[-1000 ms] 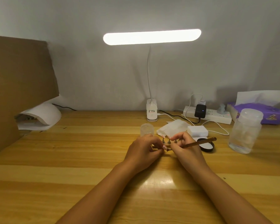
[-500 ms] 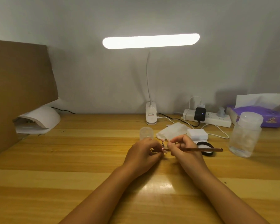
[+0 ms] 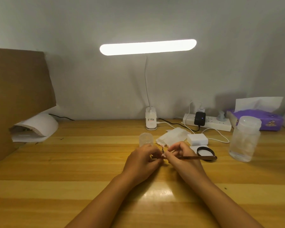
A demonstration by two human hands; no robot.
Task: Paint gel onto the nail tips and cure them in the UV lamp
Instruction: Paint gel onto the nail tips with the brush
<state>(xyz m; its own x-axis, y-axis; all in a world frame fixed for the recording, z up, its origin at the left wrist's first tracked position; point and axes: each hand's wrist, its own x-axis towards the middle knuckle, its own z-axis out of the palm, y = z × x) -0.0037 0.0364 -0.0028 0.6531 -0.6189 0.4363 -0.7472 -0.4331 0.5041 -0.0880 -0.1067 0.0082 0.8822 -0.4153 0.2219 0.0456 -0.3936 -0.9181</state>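
A thin brown brush (image 3: 198, 157) is pinched in the right hand (image 3: 182, 157), fingers closed on it. A small nail tip (image 3: 163, 155) is held in the closed fingers of the left hand (image 3: 142, 161), low over the table (image 3: 72, 170). The white UV lamp (image 3: 38, 127) is seen far left.

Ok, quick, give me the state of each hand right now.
Left hand: closed, pinching the small holder with the nail tips.
Right hand: closed on the brush, its tip at the nail tips.
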